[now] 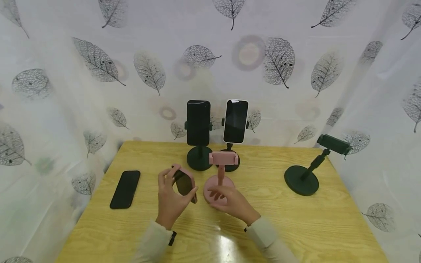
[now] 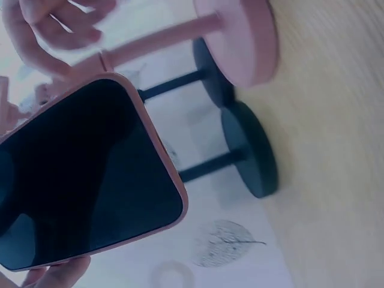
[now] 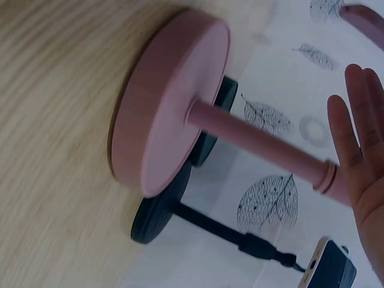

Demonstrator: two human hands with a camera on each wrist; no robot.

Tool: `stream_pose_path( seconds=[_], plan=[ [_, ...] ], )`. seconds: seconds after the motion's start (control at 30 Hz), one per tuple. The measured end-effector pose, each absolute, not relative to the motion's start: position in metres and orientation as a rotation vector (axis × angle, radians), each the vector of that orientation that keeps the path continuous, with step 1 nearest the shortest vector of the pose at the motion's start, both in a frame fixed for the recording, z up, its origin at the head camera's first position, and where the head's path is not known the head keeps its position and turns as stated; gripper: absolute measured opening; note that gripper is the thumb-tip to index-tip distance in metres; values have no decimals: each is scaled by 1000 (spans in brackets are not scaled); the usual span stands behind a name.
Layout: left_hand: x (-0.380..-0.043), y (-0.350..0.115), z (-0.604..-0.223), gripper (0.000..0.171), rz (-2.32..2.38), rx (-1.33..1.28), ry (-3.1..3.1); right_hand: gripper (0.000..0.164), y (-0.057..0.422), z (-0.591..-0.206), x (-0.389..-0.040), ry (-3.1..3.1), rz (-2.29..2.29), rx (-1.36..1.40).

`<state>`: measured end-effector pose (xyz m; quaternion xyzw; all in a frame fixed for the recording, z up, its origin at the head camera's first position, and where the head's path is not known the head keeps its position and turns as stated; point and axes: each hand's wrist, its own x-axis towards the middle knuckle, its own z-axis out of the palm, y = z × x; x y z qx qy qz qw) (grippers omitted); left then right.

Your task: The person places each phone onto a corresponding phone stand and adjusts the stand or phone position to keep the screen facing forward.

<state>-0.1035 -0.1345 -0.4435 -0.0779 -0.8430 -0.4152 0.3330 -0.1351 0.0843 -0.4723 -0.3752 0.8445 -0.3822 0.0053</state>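
Observation:
My left hand [image 1: 172, 204] grips a smartphone [image 1: 184, 182] in a pink case by its edges, fingers on one side and thumb on the other. The dark screen [image 2: 96, 174] fills much of the left wrist view. Just right of it, a pink phone stand [image 1: 221, 175] with an empty holder stands upright on its round base. My right hand [image 1: 233, 204] is in front of this stand, holding nothing. In the right wrist view its fingers [image 3: 345, 129] are extended near the pink pole [image 3: 258, 141]; whether they touch it, I cannot tell.
Behind are two dark stands, one bearing a black phone [image 1: 198, 122], the other a white-edged phone [image 1: 235, 120]. Another dark stand [image 1: 302, 180] with an empty holder is at the right. A black phone [image 1: 125, 190] lies flat at the left. A leaf-print curtain [image 1: 204, 84] surrounds the wooden table [image 1: 263, 190].

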Motion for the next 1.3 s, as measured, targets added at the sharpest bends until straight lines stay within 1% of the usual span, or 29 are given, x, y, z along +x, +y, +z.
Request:
stream_pose_path(
  seconds=[0.17, 0.27, 0.37, 0.53, 0.67, 0.87, 0.97, 1.03, 1.1, 1.17, 1.3],
  plan=[
    [-95, -125, -433, 89, -1084, -253, -2178, 46, 72, -475, -129, 2561, -1228, -1190],
    [-92, -119, -426, 89, -1065, -276, -2166, 45, 66, -475, -126, 2520, -1253, -1166],
    [-91, -113, -422, 88, -1056, -286, -2158, 33, 61, -474, -123, 2497, -1288, -1155],
    [-90, -106, -426, 87, -1033, -272, -2174, 12, 54, -474, -118, 2508, -1388, -1125],
    [-89, -102, -430, 90, -984, -254, -2217, 4, 51, -476, -115, 2566, -1412, -1145],
    [-88, -98, -428, 99, -872, -231, -2336, 9, 50, -488, -111, 2717, -1441, -1230],
    [-87, -95, -429, 111, -862, -226, -2374, 10, 51, -491, -110, 2728, -1509, -1259],
    [-85, -93, -431, 119, -889, -227, -2390, 8, 51, -490, -110, 2720, -1558, -1270],
    [-83, -91, -433, 124, -927, -237, -2400, 7, 51, -489, -111, 2723, -1578, -1283],
    [-82, -89, -434, 123, -947, -253, -2406, 7, 50, -487, -112, 2723, -1589, -1286],
    [-82, -87, -434, 114, -909, -263, -2410, 13, 51, -485, -113, 2755, -1539, -1285]
  ],
)
